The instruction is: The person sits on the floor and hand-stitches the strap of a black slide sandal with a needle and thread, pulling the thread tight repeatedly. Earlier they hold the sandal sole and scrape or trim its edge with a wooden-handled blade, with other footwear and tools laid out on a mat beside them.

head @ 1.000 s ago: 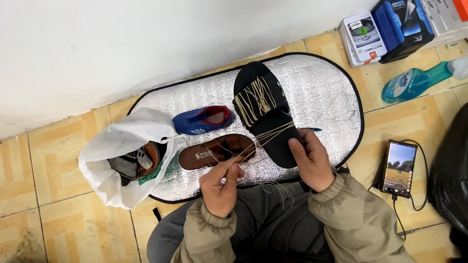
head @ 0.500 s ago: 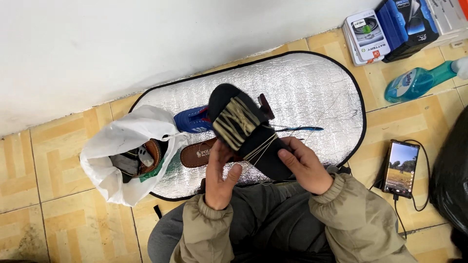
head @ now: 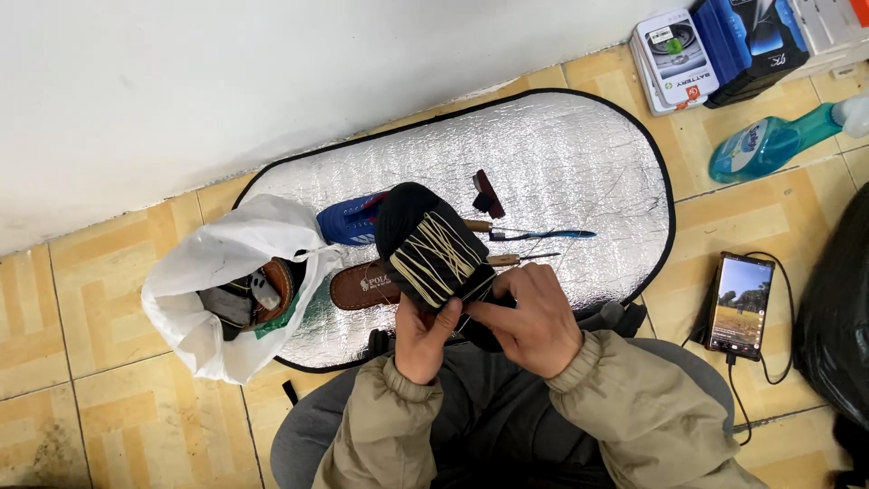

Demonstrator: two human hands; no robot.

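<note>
Both hands are working just in front of the person's lap: the left hand (head: 424, 337) is gripping the lower edge of a black shoe sole (head: 433, 256) criss-crossed with pale thread, and the right hand (head: 529, 312) is pinching it from the other side. Judging by those rows, stitching is well under way, not finished. Past the sole, awls (head: 529, 237) are lying on the silver mat (head: 579, 163); beyond the mat's far right corner, blue-and-white boxes (head: 715, 45) are sitting stacked against the wall.

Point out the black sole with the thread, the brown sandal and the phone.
black sole (head: 433, 254), head view, on its thread-wrapped face.
brown sandal (head: 362, 285), head view, on the footbed.
phone (head: 740, 306), head view, on the lit screen.
</note>
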